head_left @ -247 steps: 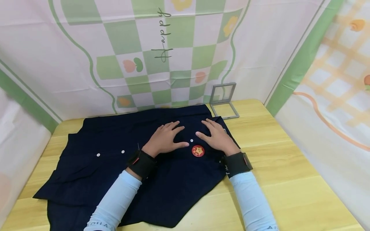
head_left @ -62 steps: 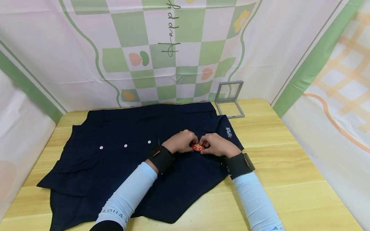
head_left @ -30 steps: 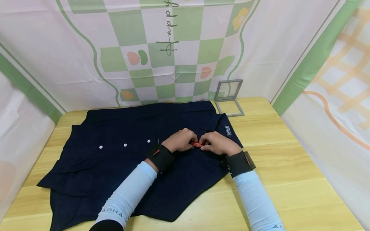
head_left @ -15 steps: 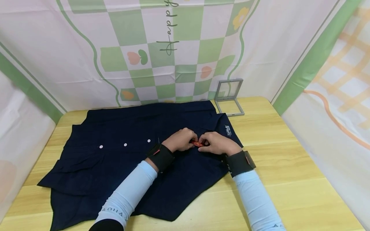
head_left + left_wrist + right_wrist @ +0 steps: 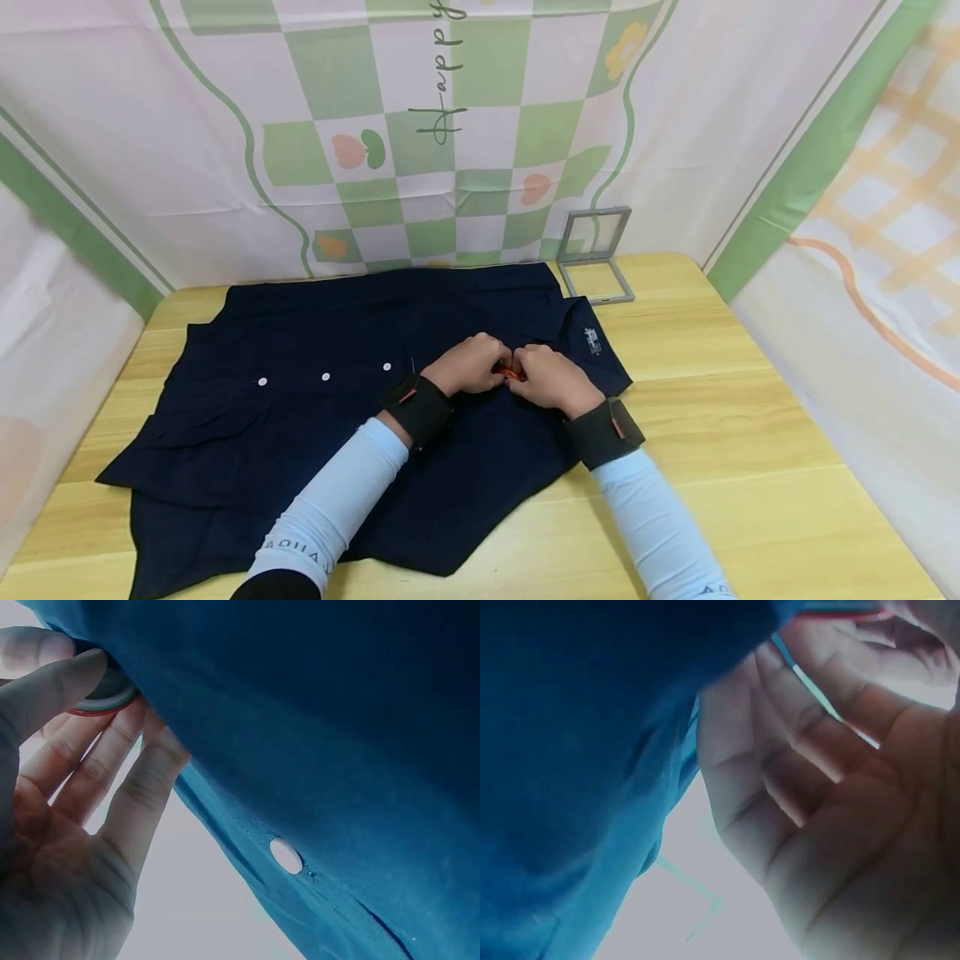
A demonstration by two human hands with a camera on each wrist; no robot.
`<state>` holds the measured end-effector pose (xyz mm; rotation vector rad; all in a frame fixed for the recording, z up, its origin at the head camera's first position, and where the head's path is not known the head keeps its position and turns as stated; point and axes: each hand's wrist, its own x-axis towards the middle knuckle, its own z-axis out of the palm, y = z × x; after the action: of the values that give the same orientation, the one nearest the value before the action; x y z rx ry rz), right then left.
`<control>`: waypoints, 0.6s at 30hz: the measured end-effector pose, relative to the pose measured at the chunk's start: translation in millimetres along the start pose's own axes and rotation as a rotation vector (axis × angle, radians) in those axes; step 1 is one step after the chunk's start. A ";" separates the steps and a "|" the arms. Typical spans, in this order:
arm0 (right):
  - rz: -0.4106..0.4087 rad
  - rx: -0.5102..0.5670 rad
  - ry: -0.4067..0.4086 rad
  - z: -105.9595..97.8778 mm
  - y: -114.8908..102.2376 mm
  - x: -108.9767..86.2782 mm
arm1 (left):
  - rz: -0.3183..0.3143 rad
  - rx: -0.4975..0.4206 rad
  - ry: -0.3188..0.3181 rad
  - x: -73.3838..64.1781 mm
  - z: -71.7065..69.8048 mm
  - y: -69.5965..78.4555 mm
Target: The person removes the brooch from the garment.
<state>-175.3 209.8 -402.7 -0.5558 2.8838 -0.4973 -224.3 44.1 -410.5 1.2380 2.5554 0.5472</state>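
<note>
We see the left hand (image 5: 471, 364) and the right hand (image 5: 553, 379) pinching a small red badge (image 5: 512, 374) between them, thumbs and fingers clamped on its edges; the badge is tipped, at the dark blue shirt (image 5: 322, 417) near the collar, and we cannot read its face; the collar label (image 5: 592, 341) is too small to read; on the wall cloth (image 5: 487, 67) we read "Happy", written sideways; the letters on the pale blue sleeves (image 5: 322, 517) are too bent for us to be sure.

A red badge (image 5: 512, 374) tilts — over a navy shirt (image 5: 315, 425).
</note>
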 end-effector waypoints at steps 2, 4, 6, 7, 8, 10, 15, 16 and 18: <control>0.015 -0.024 0.013 1.3 -0.8 0.3 | 0.003 0.002 -0.004 0.7 -0.5 0.7; 0.026 -0.040 0.023 2.0 -1.1 0.6 | 0.008 0.005 -0.006 1.8 -1.1 1.4; 0.031 -0.056 0.033 3.0 -0.6 0.8 | 0.013 0.011 -0.008 2.9 -1.4 1.7; 0.030 -0.060 0.039 3.6 -0.3 1.0 | 0.014 0.010 -0.011 3.4 -2.0 2.0; 0.027 -0.066 0.045 4.2 -0.3 0.9 | 0.014 0.007 -0.016 3.6 -2.5 2.0; 0.015 -0.073 0.057 5.9 -0.2 1.1 | 0.008 0.007 -0.039 3.1 -3.7 2.0; -0.015 -0.063 0.067 8.7 -2.4 2.2 | -0.017 0.002 -0.074 -2.6 -9.1 1.1; -0.018 -0.061 0.065 8.4 -2.6 2.3 | -0.016 0.003 -0.070 -3.5 -10.5 1.0; -0.023 -0.060 0.064 7.2 -2.6 2.1 | -0.013 0.008 -0.055 -4.6 -12.8 0.9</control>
<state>-174.8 204.6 -408.7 -0.5927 2.9651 -0.4416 -225.7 38.1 -398.3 1.2212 2.5211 0.4941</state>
